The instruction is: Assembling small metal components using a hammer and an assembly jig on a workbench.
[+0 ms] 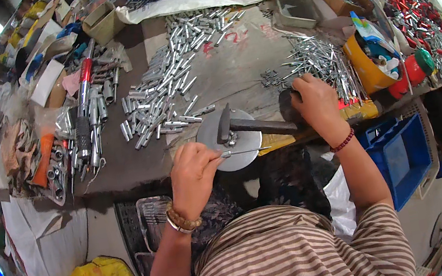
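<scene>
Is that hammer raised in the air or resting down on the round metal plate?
Resting down. The hammer has its head on the round metal plate, its handle running to the right hand. The left hand holds a thin pin on the plate.

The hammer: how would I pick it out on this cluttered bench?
Find the round metal disc at the bench's near edge, between the two hands. The hammer lies across it, head on the disc, dark handle running to the right hand. It is the only dark tool among silver tubes.

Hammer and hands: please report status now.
Left hand holds thin metal rod on round metal disc. Right hand grips hammer, head on disc. Metal tubes piled behind.
</scene>
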The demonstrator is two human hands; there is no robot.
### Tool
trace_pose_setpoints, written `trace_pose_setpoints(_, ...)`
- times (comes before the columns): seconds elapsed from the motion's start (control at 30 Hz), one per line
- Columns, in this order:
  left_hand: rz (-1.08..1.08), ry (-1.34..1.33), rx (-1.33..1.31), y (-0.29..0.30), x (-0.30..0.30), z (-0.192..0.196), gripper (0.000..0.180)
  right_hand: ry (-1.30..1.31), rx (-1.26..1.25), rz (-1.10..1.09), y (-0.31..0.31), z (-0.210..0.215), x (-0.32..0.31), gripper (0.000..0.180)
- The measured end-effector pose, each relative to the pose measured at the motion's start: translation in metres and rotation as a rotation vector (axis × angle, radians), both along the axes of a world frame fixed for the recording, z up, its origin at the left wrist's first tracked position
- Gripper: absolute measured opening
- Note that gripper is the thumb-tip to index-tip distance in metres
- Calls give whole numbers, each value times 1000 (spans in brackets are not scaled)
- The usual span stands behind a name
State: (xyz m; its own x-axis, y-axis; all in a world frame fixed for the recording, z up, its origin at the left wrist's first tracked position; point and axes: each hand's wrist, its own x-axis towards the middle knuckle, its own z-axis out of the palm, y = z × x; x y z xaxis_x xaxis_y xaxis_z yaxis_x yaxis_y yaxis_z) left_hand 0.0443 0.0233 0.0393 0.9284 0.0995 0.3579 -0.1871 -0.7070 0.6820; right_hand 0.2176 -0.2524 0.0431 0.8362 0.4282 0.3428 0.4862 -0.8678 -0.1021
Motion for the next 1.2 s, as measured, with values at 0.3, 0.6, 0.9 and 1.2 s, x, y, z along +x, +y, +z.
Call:
trace_pose_setpoints(0.3,-3,-51,68,-2,-1,2,10,77,197,153,18,24,-23,9)
trace_pose_setpoints(0.6,-2,-74,116,0,-1,-2,10,310,420,688,78,16,-76,19)
trace_pose_setpoints(0.9,-17,-70,123,2,-2,-3,9,201,300,739,84,21,-76,19)
trace_pose_setpoints(1.2,-11,-81,159,1,0,-2,11,149,77,805,92,36,-67,21)
